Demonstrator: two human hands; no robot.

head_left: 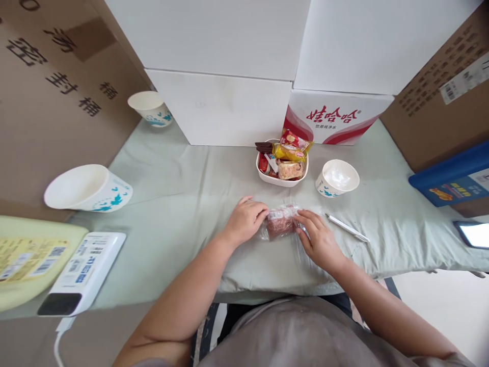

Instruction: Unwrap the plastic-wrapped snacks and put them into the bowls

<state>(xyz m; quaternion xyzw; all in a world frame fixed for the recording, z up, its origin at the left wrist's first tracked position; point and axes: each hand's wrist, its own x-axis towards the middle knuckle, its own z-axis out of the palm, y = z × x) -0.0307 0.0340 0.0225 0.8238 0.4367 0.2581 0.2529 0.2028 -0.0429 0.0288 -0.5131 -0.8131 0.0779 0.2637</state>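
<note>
A reddish-brown snack in a clear plastic wrapper [280, 223] lies on the cloth in front of me. My left hand [246, 220] has its fingers curled at the wrapper's left end and grips it there. At the opposite end, my right hand [320, 238] holds the wrapper between thumb and fingers. Just beyond stands a white bowl [281, 181] filled with packaged snacks, among them a yellow packet [288, 152] and a pale wrapped piece [290, 171]. A white pen [347, 227] rests to the right of my right hand.
A paper cup [336, 178] stands right of the snack bowl; two more paper cups [114, 191] are at left. White boxes [225, 107] wall the back. A power bank with a cable [86, 270], a yellow-green container [34, 260] and a phone [473, 233] sit near the edges.
</note>
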